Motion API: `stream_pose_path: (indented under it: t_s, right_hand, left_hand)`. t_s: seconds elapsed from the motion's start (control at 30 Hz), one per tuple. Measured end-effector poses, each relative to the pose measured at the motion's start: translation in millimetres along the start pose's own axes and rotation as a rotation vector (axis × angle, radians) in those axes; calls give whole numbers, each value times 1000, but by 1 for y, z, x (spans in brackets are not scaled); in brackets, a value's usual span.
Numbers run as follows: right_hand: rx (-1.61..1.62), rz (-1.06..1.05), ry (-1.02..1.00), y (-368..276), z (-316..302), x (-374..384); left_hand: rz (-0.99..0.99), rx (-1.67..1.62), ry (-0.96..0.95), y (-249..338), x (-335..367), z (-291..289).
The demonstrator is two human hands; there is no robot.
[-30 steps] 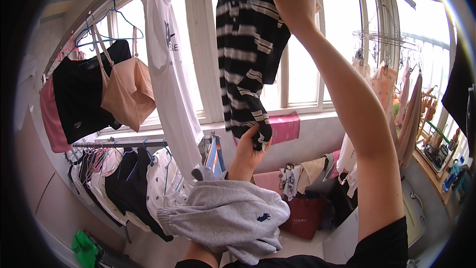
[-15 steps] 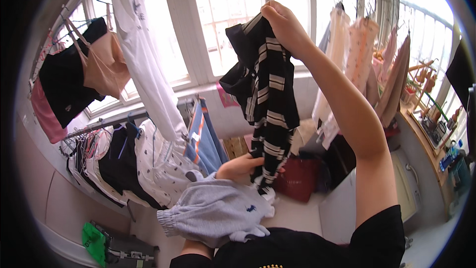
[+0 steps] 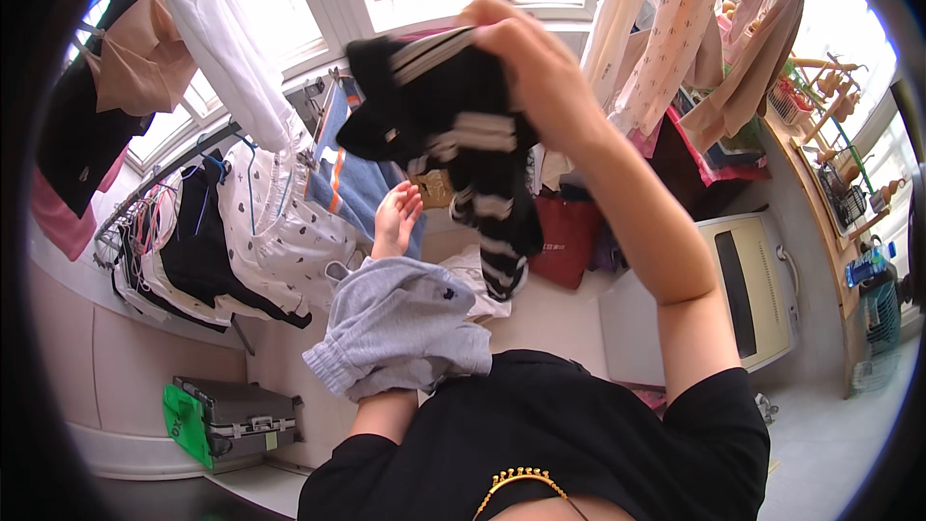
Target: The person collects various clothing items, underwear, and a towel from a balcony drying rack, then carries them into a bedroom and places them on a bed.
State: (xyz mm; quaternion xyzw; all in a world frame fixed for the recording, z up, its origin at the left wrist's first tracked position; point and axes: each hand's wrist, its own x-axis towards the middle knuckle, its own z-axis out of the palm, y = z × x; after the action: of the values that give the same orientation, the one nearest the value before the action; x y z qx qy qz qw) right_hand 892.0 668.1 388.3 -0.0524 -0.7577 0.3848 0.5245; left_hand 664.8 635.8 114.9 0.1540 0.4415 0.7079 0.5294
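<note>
In my raised right hand (image 3: pixel 526 53), a black shirt with white stripes (image 3: pixel 482 159) is bunched at its top and hangs down in folds. The fingers are closed around the cloth and partly blurred. My left hand (image 3: pixel 397 217) is held up to the left of the shirt, fingers stretched and apart, with nothing in it. Over my left forearm lies a light grey garment (image 3: pixel 405 323) with a gathered elastic edge and a small dark emblem. A piece of white cloth (image 3: pixel 473 280) shows behind the grey garment, partly hidden.
Clothes on hangers, among them white spotted trousers (image 3: pixel 265 198), crowd a rack at left. Light garments (image 3: pixel 666 48) hang at right before the windows. A washing machine (image 3: pixel 752 289), a wooden shelf (image 3: pixel 820 222), a red bag (image 3: pixel 564 241) and a grey case (image 3: pixel 241 415) stand around me.
My left hand has let go of the striped shirt's lower part and opened, moving left. My right hand has come lower with the shirt, which is now more bunched. The view has tilted down.
</note>
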Motion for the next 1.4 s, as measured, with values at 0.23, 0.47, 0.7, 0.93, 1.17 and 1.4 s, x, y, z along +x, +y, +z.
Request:
stream_pose_path:
  t_s: [0.23,0.47,0.7,0.93,1.17,1.4]
  right_hand:
    - [672,130,-790,-33,117,-54]
    - [22,-81,-738,22,106,-144]
    - [-148,-137,-643,41,131,-195]
    - [34,-21,-543,15,117,-205]
    - [200,167,-809,39,169,-247]
    - [506,463,-934,27,195,-235]
  left_hand:
    - [-106,-292,-187,-20,6,39]
    - [-218,-387,-297,-32,-14,73]
    - [-259,-466,-347,-25,-33,34]
    - [-232,-628,-298,24,-40,-6]
    - [-155,-572,-277,64,-52,-57]
    - [-294,-445,-273,34,-85,-76]
